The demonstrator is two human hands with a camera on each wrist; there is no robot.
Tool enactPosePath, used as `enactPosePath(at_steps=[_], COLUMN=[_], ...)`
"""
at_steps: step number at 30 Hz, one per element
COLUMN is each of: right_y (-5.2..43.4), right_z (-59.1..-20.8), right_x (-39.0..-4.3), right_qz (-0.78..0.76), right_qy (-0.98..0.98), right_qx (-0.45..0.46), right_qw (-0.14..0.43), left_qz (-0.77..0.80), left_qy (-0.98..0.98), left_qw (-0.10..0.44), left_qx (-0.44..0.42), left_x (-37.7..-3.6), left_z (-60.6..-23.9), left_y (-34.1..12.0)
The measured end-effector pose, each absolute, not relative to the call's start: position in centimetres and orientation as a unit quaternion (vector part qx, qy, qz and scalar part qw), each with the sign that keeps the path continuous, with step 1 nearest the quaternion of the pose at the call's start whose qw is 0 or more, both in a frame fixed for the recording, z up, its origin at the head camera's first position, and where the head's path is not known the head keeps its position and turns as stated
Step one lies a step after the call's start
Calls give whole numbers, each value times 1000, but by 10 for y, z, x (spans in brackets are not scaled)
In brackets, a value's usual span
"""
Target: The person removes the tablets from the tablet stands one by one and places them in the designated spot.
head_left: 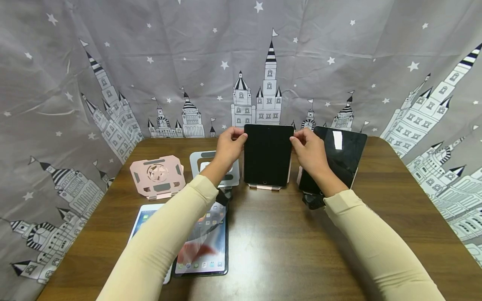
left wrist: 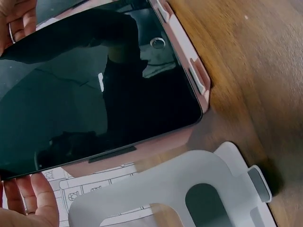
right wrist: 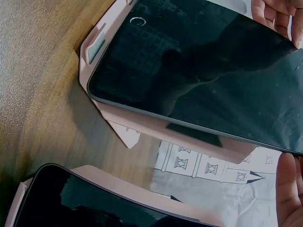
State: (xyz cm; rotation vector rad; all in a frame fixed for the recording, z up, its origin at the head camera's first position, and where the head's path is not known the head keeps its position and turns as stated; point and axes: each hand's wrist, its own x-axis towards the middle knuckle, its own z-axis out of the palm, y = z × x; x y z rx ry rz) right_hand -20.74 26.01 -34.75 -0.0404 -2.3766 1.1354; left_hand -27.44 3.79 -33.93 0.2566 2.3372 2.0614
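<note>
I've got the dark tablet point(head_left: 267, 154) pinched at its top corners, left hand point(head_left: 228, 144) and right hand point(head_left: 309, 148), upright on the pink stand point(head_left: 265, 187) mid-table. Best to keep it square and ease its bottom edge against the lip. My wrist views show those lip tabs point(left wrist: 197, 81) up close; the head view barely does.
</note>
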Motion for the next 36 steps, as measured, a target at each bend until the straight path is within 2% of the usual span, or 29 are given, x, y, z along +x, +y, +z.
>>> enactPosePath(at_steps=[17,36], right_y=[253,249], right_z=[-344,-349], right_x=[-193,-174], right_qz=[473,496], right_qy=[-844,-840], right_qx=[9,13], right_qw=[252,222], left_qz=[682,686], left_qy=[725,718], left_qw=[28,60], left_qx=[89,100], left_x=[-255,-232], left_z=[-331,-334], left_y=[23,7])
